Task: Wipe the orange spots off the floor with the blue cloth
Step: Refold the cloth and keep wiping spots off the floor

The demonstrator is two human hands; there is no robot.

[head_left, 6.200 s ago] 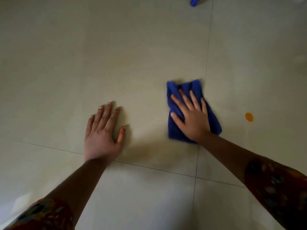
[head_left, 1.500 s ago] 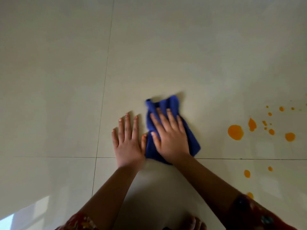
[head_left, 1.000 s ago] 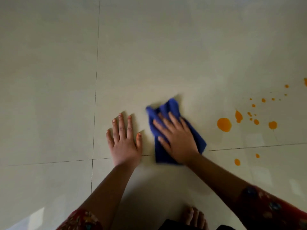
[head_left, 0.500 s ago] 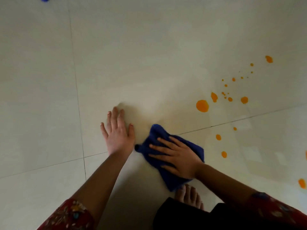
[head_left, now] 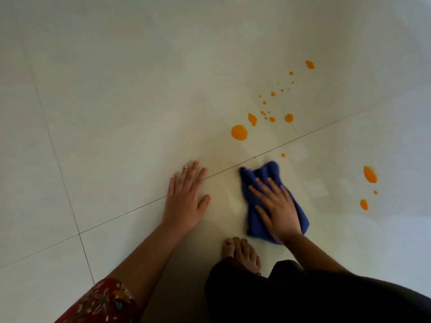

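Note:
The blue cloth (head_left: 262, 176) lies crumpled on the pale tiled floor (head_left: 116, 89), pressed flat under my right hand (head_left: 276, 207) with the fingers spread over it. Flat on the floor to its left rests my left hand (head_left: 186, 199), fingers apart, holding nothing. A large orange spot (head_left: 239, 132) sits beyond the cloth, with several smaller drops (head_left: 270, 113) trailing up and to the right. One tiny drop (head_left: 283, 155) lies just past the cloth's far edge. More orange spots (head_left: 370, 174) lie to the right.
My bare foot (head_left: 241, 252) stands just behind the cloth, with dark clothing (head_left: 303, 297) over my leg at the bottom. Dark grout lines (head_left: 116, 215) cross the tiles.
My right hand has slid the cloth to the right and turned it, covering the small spots that lay right of it. The view has shifted and my left hand sits further from the cloth.

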